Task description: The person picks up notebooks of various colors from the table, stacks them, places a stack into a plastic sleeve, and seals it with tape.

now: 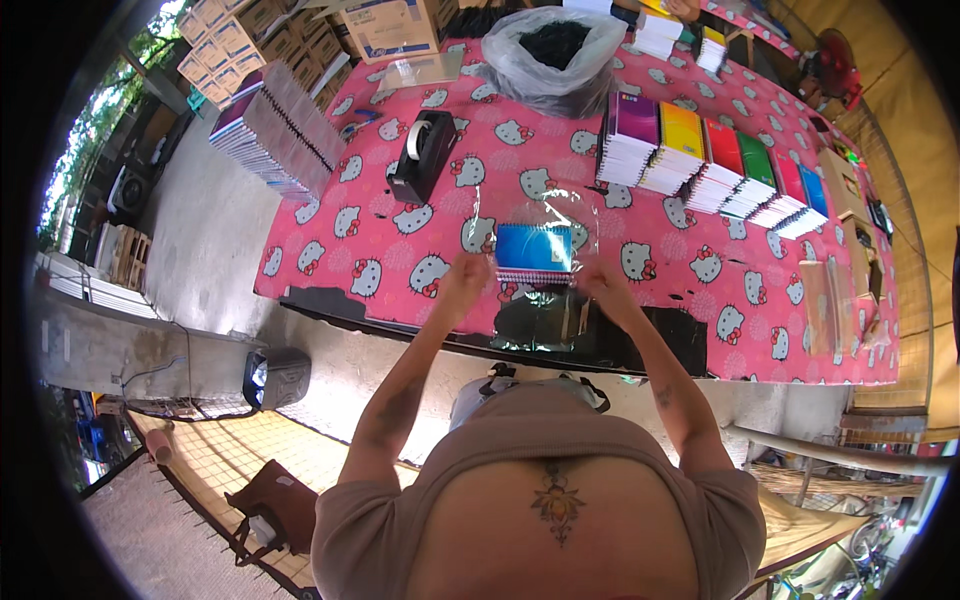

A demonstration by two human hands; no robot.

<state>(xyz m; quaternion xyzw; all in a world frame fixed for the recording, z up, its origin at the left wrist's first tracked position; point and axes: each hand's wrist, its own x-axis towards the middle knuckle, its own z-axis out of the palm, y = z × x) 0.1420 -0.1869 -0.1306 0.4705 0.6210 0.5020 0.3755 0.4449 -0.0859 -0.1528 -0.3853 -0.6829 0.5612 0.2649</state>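
the left hand [463, 283] is curled at the left edge of a clear film [540, 318], its fingers drawn in close, and the right hand [604, 284] sits bent at the opposite side; both are blurred there, so i can't tell whether either pinches the film. between them a blue spiral notebook [534, 248] lies on the film, near the front edge of the pink patterned table [655, 222], its coils toward the far side. to work the film neatly, i'd keep the notebook square and centred, draw both sides evenly, and smooth out wrinkles before pressing anything down; uneven pull would probably skew it. beyond the left hand stands a black tape dispenser [424, 160], within what looks like easy reach. farther out, a row of coloured notebook stacks [715, 165] runs along the right, a plastic bag [550, 65] stands at the back, and a tall notebook pile [275, 135] rises at the left.
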